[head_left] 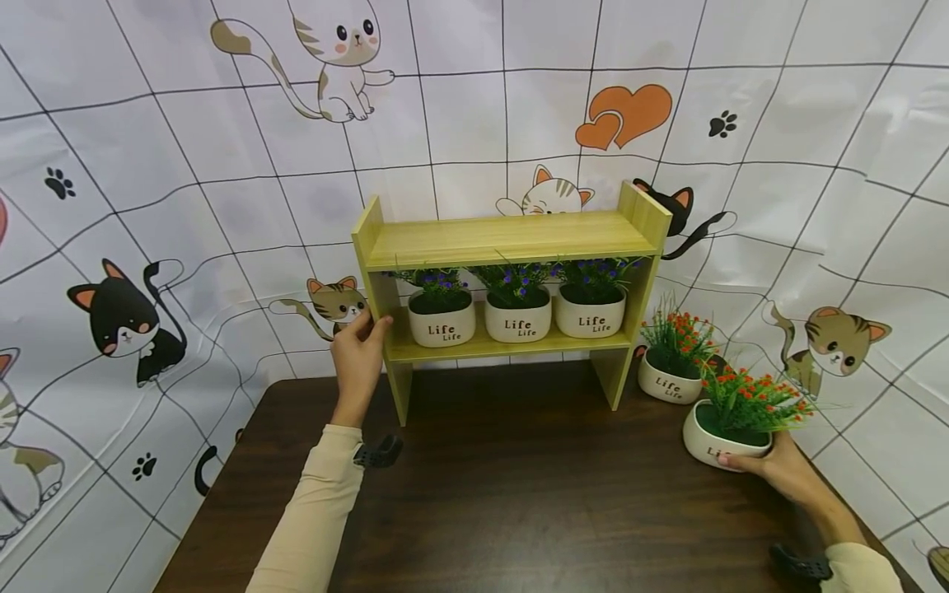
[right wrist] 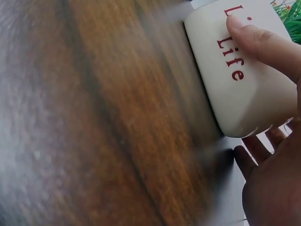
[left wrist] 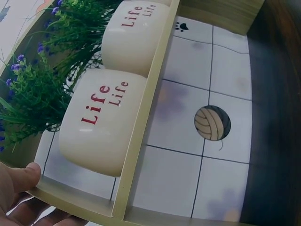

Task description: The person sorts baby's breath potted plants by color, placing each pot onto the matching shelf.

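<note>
Head view, flowerpot (head_left: 717, 438) in right hand (head_left: 790, 473)

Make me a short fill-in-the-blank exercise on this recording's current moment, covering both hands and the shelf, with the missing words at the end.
1. The left hand grips the shelf on its ____ side, as the head view shows it.
2. On the shelf's lower board, the number of pots with purple flowers is ____.
3. Printed twice on the front of each of those is the word ____.
4. The right hand holds a white pot, its ____ lying over the printed front.

Missing words: left; three; Life; thumb.
</note>
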A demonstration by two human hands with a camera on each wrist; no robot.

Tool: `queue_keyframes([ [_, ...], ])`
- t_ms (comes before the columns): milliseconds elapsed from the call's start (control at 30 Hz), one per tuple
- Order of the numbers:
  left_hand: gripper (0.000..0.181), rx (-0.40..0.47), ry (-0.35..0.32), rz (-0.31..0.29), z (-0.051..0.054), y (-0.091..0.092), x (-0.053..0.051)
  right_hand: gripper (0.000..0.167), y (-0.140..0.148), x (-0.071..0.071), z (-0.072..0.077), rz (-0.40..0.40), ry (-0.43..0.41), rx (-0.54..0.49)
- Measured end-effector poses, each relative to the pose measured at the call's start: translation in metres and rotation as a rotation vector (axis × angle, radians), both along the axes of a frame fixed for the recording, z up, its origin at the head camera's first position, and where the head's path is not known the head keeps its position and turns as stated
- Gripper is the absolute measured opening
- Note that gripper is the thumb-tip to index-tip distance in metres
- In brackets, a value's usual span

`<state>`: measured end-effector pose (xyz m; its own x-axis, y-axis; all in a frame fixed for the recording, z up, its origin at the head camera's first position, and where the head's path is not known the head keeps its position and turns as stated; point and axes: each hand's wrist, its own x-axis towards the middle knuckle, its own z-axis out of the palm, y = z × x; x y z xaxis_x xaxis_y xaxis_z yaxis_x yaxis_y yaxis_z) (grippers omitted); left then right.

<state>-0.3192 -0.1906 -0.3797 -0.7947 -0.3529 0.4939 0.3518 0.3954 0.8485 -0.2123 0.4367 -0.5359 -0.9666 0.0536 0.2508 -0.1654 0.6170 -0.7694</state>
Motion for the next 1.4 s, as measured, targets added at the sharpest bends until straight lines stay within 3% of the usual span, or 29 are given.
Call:
queue_keyframes([
  [300,0.035,-0.002,-0.005,-0.004,-0.002,0.0,-0.001,0.114,-0.003,0.003,0.0,-0.001,0.003,-0.079],
  [433,0.034,-0.006,0.004,-0.006,-0.001,0.0,-0.001,0.112,-0.004,0.004,-0.001,-0.021,-0.012,-0.068],
  [600,0.035,-0.013,0.012,-0.002,0.0,0.0,-0.001,0.103,-0.004,0.002,0.006,-0.042,-0.114,0.006],
  [733,0.035,-0.009,0.019,-0.008,0.0,0.001,-0.001,0.111,-0.006,0.003,0.016,-0.071,-0.199,0.048],
  [933,0.035,0.005,0.018,-0.013,-0.001,0.002,0.0,0.108,-0.011,0.006,0.027,-0.071,-0.138,0.004],
  [1067,0.035,0.015,0.014,-0.015,-0.001,0.002,0.0,0.105,-0.015,0.007,0.04,-0.098,-0.118,0.032],
  [1233,0.035,0.015,0.012,-0.02,-0.002,0.001,0.0,0.096,-0.021,0.006,0.058,-0.067,-0.042,0.023],
  [1400,0.034,0.021,0.025,-0.021,-0.002,0.0,0.001,0.089,-0.027,0.004,0.072,-0.058,-0.025,0.041],
])
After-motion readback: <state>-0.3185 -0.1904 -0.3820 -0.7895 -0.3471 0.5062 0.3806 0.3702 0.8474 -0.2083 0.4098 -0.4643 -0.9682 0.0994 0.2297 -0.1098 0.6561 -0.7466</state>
